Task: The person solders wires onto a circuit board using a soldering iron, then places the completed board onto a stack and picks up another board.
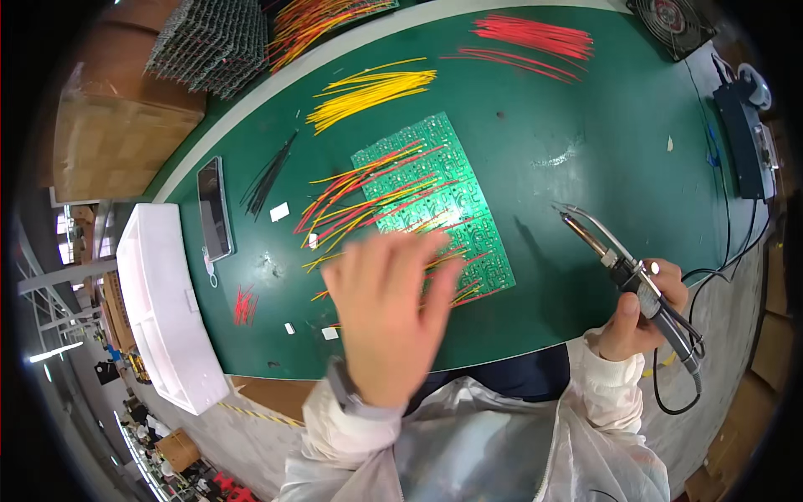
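My right hand [640, 314] grips a soldering iron [595, 241] with a thin curved tube along its barrel, and the tip points up and left above the table. My left hand [389, 314], a little blurred, hovers over the lower left part of a green circuit board panel [468, 188]. Its fingers are stretched out and the thumb stands apart, with nothing visible in them. Red and yellow wires [360, 191] lie in rows across the panel and stick out past its left edge. The hand hides some of the lower wires.
Yellow wires [372, 90], red wires [535, 38] and black wires [269, 177] lie on the green table. A phone [215, 209], short red wires [244, 306] and a white foam tray [163, 309] are at left. A fan [667, 23] and a black box [738, 138] with cables sit at right.
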Tool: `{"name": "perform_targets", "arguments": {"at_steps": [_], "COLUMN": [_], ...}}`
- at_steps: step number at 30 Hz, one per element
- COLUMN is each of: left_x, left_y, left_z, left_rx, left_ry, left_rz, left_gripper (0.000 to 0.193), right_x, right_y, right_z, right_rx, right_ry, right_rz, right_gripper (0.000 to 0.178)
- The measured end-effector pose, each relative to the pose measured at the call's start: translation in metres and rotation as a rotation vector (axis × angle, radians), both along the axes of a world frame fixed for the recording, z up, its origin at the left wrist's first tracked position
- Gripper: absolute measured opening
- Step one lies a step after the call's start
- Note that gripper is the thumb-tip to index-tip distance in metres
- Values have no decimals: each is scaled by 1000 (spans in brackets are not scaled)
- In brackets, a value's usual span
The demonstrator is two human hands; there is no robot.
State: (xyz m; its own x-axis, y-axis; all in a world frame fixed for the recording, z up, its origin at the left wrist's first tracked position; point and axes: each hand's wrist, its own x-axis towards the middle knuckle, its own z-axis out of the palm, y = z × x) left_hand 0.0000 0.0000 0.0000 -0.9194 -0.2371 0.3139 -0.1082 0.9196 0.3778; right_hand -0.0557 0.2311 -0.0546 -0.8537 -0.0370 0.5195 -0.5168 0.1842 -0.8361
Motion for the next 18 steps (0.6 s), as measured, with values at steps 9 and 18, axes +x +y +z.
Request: {"name": "perform_targets", "arguments": {"at_steps": [9,18], "left_x": [-81,-69], "left_y": [-64,-49], "left_z": [-18,-24], "left_rx": [94,143], "left_ry": [3,-55], "left_rz": [-253,-383], "left_gripper": [20,19], "right_x": [-25,-55], "right_y": [-11,-23], "right_z": [19,42], "right_rx": [-49,-27], "right_ry": [47,-216], "right_rz": [-69,15], "right_gripper": [31,27]}}
